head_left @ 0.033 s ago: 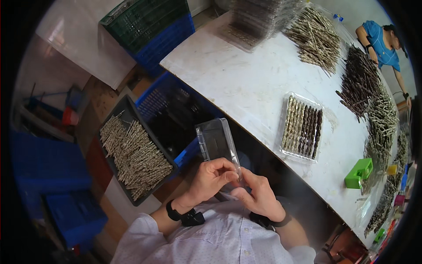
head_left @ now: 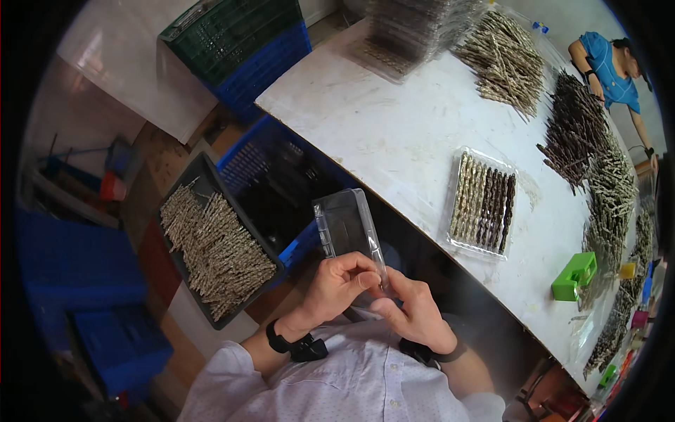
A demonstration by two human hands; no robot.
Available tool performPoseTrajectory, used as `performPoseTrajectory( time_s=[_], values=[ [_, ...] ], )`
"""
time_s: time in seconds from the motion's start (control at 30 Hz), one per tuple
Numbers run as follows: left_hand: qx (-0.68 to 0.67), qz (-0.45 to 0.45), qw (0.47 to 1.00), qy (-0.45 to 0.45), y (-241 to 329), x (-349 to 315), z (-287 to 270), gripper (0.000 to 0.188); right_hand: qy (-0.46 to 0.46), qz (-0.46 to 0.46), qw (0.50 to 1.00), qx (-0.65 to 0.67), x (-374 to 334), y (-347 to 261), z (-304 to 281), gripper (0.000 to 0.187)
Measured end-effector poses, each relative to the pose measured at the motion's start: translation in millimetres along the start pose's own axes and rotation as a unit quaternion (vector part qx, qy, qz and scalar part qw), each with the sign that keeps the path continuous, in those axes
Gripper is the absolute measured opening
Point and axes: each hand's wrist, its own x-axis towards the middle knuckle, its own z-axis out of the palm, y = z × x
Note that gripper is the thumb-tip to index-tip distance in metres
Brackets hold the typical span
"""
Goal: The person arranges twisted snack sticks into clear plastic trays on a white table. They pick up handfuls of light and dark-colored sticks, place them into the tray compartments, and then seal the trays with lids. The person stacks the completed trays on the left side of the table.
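Observation:
A clear plastic clamshell case (head_left: 346, 221) is held low in front of my body, its far end pointing away from me. My left hand (head_left: 344, 288) closes its thumb and fingers at the near end of the case. Beside it my right hand (head_left: 416, 313) pinches the near right edge, its fingertips almost meeting the left ones. What lies between the fingertips is too small to make out. On the table, right of my hands, rests a clear case of twisted rods (head_left: 484, 204), pale gold ones on its left and dark brown ones on its right.
The white table (head_left: 394, 133) carries stacked clear cases (head_left: 422, 35), pale rods (head_left: 503, 60), dark rods (head_left: 576, 133) and a green plastic block (head_left: 574, 276). A dark tray (head_left: 274, 261) of rods and a blue crate (head_left: 242, 158) stand left. A person in blue (head_left: 606, 67) is far right.

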Motion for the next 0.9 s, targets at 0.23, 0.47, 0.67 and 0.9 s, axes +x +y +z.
performPoseTrajectory(
  time_s=[0.23,0.47,0.67,0.9],
  values=[
    [0.132,0.066,0.988,0.052,7,-4,5,0.007,-0.001,0.063,0.998,0.004,6,-11,3,0.035],
    [0.137,0.046,0.984,0.102,10,-7,5,0.005,0.049,-0.005,0.998,-0.043,11,1,18,0.024],
    [0.206,0.136,0.956,0.159,14,0,6,0.02,0.027,-0.095,0.964,-0.247,18,-12,14,0.006],
    [0.335,0.196,0.897,0.212,19,-2,-16,0.024,-0.019,-0.057,0.966,-0.251,38,-12,21,0.015]
  ],
)
